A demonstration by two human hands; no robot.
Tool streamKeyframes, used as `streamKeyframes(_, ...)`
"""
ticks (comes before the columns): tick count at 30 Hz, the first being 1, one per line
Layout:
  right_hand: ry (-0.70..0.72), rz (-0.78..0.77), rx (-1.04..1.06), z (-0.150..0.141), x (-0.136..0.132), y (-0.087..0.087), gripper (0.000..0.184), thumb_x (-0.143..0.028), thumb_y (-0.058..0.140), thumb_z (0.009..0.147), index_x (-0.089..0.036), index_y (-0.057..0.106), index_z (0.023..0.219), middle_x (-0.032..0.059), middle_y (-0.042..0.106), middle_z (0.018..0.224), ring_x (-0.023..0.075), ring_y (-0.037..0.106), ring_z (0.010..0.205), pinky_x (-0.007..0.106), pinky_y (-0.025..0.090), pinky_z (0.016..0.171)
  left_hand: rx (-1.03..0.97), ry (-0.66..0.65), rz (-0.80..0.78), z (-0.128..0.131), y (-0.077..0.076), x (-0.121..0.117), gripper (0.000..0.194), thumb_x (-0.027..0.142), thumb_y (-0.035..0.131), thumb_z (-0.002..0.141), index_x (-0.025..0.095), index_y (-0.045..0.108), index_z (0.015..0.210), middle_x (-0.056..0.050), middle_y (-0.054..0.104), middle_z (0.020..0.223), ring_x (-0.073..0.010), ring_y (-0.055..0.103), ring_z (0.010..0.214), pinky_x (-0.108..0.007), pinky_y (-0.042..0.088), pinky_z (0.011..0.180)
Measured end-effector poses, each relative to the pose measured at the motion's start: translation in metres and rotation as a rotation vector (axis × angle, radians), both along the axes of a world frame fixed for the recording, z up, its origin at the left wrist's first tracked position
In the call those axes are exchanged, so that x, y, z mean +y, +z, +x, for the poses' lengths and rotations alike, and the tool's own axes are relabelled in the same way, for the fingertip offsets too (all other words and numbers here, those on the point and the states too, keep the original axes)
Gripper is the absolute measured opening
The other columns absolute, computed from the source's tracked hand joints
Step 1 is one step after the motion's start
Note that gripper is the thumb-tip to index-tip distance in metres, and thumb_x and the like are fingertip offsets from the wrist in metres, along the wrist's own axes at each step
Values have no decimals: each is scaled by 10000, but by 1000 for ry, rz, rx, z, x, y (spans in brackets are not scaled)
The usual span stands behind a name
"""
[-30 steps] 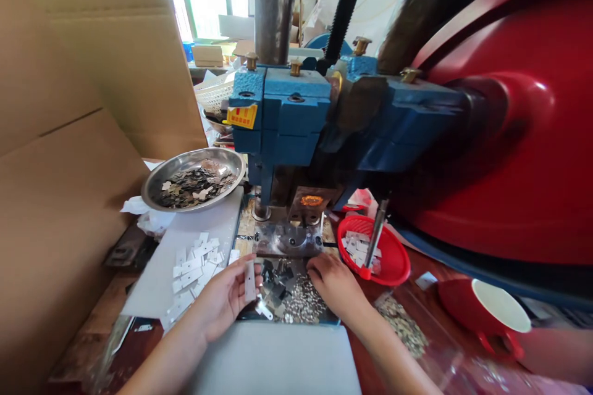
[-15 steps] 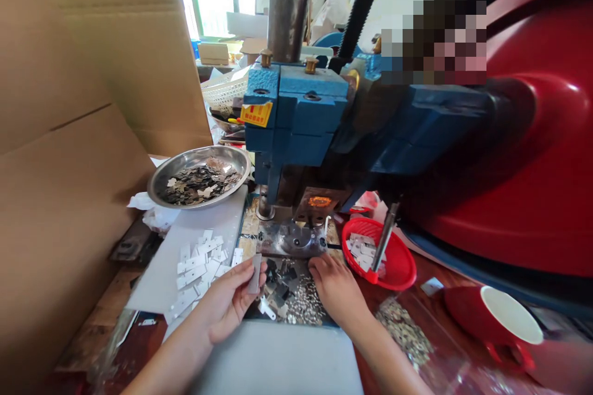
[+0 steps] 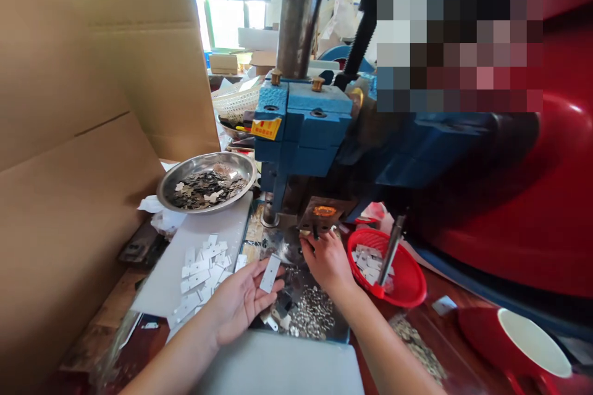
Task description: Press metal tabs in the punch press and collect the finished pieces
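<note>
On a clock face centred on the flat, rectangular, silvery-white metal plate (image 3: 270, 273), the left hand (image 3: 237, 305) reaches in from 8 o'clock, palm turned up; its grip pinches the plate between thumb and fingers, tilted, with the top end leaning toward 1 o'clock.

The right hand (image 3: 330, 260) lies at 3 o'clock, knuckles up, its fingertips just under the dark metal upper tooling (image 3: 324, 212) of a blue, block-shaped metal press head (image 3: 303, 126) at 12. Its fingers are curled, but I cannot tell whether this grip holds anything.

At 9 o'clock a loose heap of similar whitish plates (image 3: 204, 273) spreads over a pale grey flat sheet (image 3: 162, 287). A round, shiny steel bowl (image 3: 252, 180) of thin, dark metal pieces (image 3: 208, 190) sits at 11.

Small, shiny metal bits (image 3: 312, 315) are scattered between 4 and 5 o'clock. At 3, beyond the right hand, a red plastic basket (image 3: 414, 284) of whitish plates stands on the red-brown tabletop (image 3: 143, 353).
</note>
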State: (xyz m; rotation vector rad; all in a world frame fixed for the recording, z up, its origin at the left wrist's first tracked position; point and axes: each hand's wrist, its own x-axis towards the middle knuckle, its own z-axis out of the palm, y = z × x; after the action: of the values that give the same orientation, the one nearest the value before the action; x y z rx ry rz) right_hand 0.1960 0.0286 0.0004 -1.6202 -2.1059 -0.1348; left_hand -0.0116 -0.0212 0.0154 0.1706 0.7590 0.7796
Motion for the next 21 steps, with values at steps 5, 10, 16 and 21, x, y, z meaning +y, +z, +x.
streamKeyframes(5, 85, 15, -28, 12, -16, 0, 287, -238, 485, 859, -283, 665, 1078, 63, 610, 931, 221, 517, 874, 357, 436, 744, -115, -36, 23, -1, -2, 7, 418, 363, 421, 937, 59, 531, 1201, -151, 662, 1108, -218, 687, 894, -245, 577, 707)
streamKeyframes(10, 120, 53, 83, 12, -29, -2, 302, -290, 468, 889, -234, 618, 1145, 78, 597, 1087, 235, 518, 1007, 406, 453, 856, -121, -73, 42, 2, -3, 9, 435, 384, 419, 934, 58, 550, 1191, -148, 665, 1103, -210, 686, 885, -231, 576, 677)
streamKeyframes(16, 365, -106, 161, -5, -45, 16, 331, -262, 450, 906, -265, 534, 1226, 66, 607, 1117, 185, 571, 1015, 375, 476, 896, 39, -108, 70, 13, 5, 5, 341, 362, 469, 918, 110, 626, 1086, -96, 679, 1058, -161, 689, 801, -212, 562, 657)
streamKeyframes(21, 378, -29, 164, -6, -55, 13, 195, -197, 444, 893, -227, 622, 968, 61, 629, 952, 164, 592, 878, 322, 514, 784, 184, -72, 138, 18, 6, 5, 310, 341, 486, 912, 100, 670, 975, -123, 679, 1073, -181, 668, 910, -216, 540, 711)
